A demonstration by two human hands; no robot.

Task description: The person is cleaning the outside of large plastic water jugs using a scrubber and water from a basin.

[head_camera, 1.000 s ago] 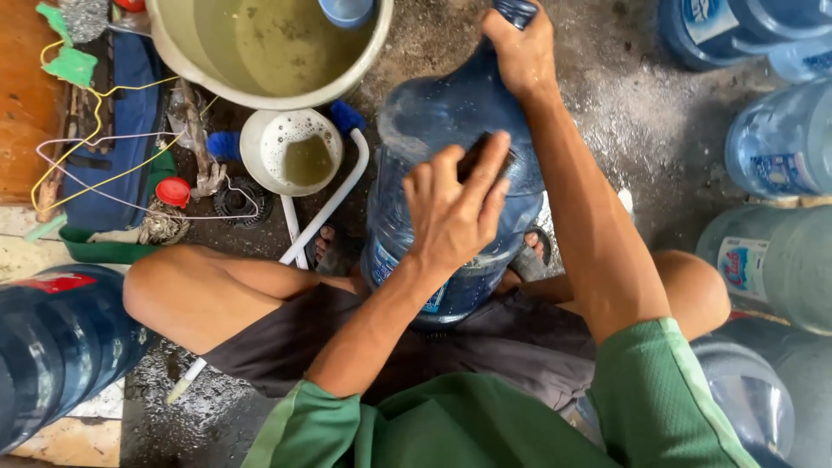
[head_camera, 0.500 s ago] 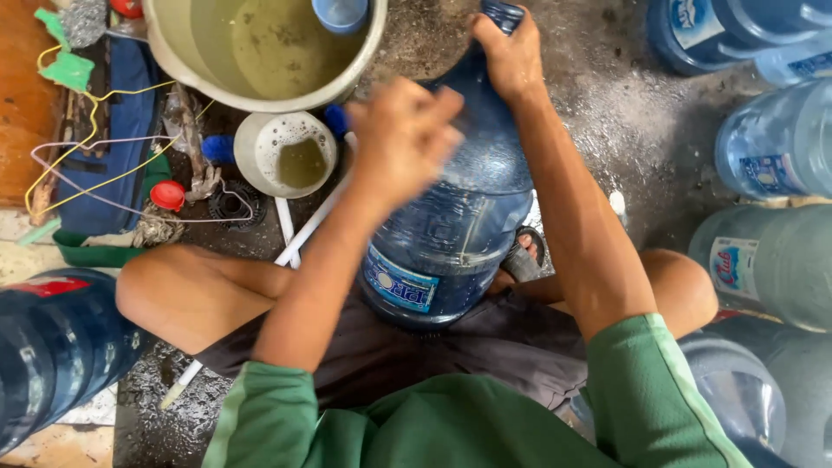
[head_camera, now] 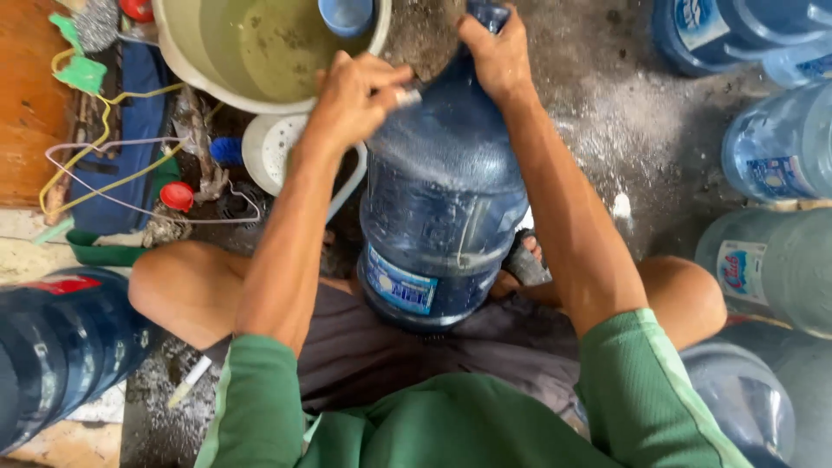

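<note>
At the 9 o'clock edge, a dark blue water jug [head_camera: 61, 355] is lying on its side against the seated person's left knee. Above it, toward 10 o'clock, a red cap [head_camera: 177, 196] is resting among loose yellow and white cords [head_camera: 113, 178] on a blue cloth.

At 12 o'clock, a cream basin [head_camera: 186, 65] is holding murky water, with a small blue cup [head_camera: 347, 15] sitting inside its rim. Just below the basin, a white perforated scoop [head_camera: 269, 152] is lying on the ground.

The left hand [head_camera: 354, 97] is hovering at the basin's lower rim, at 11 o'clock from the central bottle. Its fingers are pressed together around a small grey object [head_camera: 407, 96] pinched at the fingertips; what that object is cannot be told.

The large blue water bottle [head_camera: 442, 217] is standing tilted between the person's knees at the centre of the scene, its neck pointing toward 12 o'clock and its base resting near the lap.

The right hand [head_camera: 496, 54] is clamped over the bottle's neck, fingers wrapping the top.

At 1 to 5 o'clock, several more blue jugs [head_camera: 771, 147] are crowding the wet concrete floor [head_camera: 633, 121], well apart from the held bottle.
</note>
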